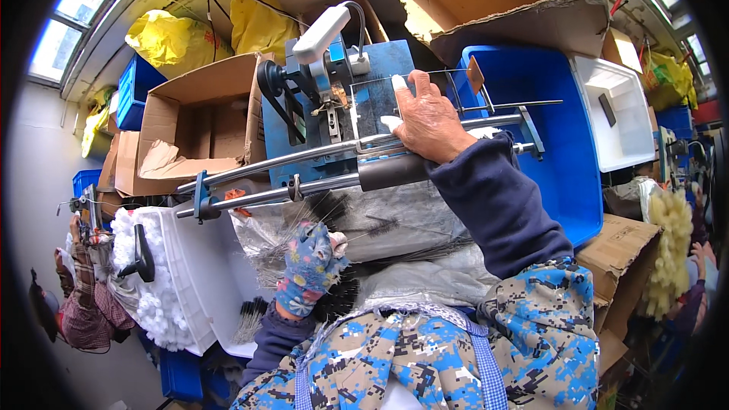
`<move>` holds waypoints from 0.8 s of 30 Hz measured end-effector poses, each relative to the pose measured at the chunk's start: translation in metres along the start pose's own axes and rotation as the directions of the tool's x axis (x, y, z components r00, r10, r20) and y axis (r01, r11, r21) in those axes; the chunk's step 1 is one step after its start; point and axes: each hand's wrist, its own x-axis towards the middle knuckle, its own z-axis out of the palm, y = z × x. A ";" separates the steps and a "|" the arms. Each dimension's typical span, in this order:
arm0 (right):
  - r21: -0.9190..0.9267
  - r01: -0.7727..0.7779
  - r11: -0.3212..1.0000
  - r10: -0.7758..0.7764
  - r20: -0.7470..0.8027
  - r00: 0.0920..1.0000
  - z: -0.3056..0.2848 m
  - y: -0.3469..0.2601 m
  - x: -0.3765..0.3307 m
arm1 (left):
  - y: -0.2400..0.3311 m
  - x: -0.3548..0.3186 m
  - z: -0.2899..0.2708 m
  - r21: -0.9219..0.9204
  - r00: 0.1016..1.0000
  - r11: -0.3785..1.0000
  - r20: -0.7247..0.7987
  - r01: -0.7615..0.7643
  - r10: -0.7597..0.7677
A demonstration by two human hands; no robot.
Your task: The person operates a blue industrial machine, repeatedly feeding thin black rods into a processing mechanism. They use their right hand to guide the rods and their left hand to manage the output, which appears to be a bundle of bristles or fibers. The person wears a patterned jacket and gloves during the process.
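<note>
My left hand [310,262], in a blue floral glove, is closed around a bunch of thin wire brushes with black bristles [342,298], above a grey plastic sheet. My bare right hand [431,118] has white covers on the thumb and index finger. It lies over the sliding metal frame on the rails, thumb and index finger stretched apart; what lies under the palm is hidden. Left of it stands a small bench machine [328,99] with a black belt wheel and a white lamp-like head, on a blue plate [387,61]. Two steel rails [319,152] run across in front of the machine.
A blue bin [562,175] and a white tray [630,118] stand at right. Cardboard boxes [205,83] sit at left and behind. White fluffy pieces [152,288] lie by a white crate [186,281] at left. Co-workers sit at both far sides.
</note>
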 end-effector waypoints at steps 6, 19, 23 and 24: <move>0.041 -0.019 0.999 0.016 0.082 0.997 0.002 -0.005 0.003 | -0.013 -0.017 0.010 -0.030 0.998 0.998 -0.023 0.060 -0.060; 0.019 0.004 1.000 -0.005 0.054 0.999 0.015 -0.025 0.009 | -0.014 -0.021 0.011 -0.064 0.999 0.997 0.009 0.053 -0.052; 0.048 0.009 0.999 -0.010 0.022 1.000 0.018 -0.035 0.011 | -0.018 -0.028 0.012 -0.037 0.993 0.996 0.081 0.086 -0.083; 0.040 0.006 0.999 -0.006 0.023 1.000 0.019 -0.038 0.012 | -0.017 -0.029 0.012 -0.003 0.992 0.996 0.081 0.093 -0.093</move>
